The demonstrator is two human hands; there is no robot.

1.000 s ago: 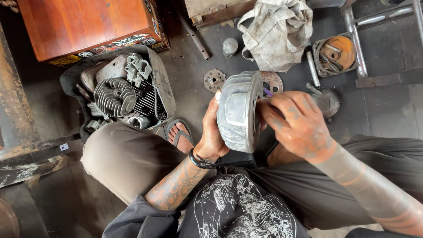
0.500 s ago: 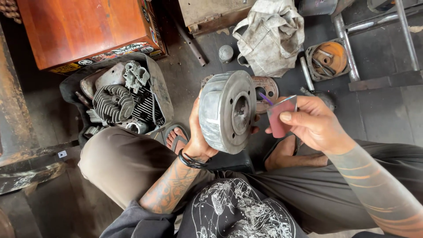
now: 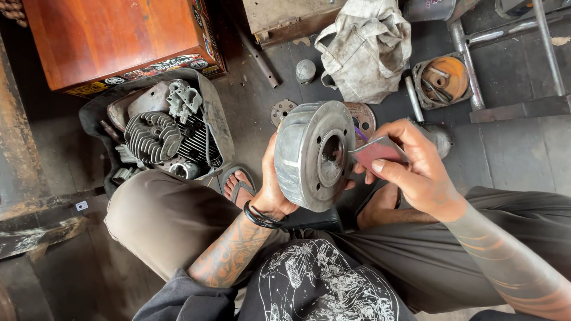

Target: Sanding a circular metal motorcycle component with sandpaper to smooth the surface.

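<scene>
Grey metal drum point(image 3: 312, 154) cupped by left hand point(image 3: 273, 187) | right hand point(image 3: 416, 172) pinches reddish sheet point(image 3: 377, 151)

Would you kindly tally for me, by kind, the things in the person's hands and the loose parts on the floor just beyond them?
Grey metal drum, held in the left hand: 1
Reddish abrasive sheet, pinched in the right hand: 1
Round perforated plates on the floor: 2
Small grey cylinder: 1
Crumpled cloth: 1
Total: 6
</scene>
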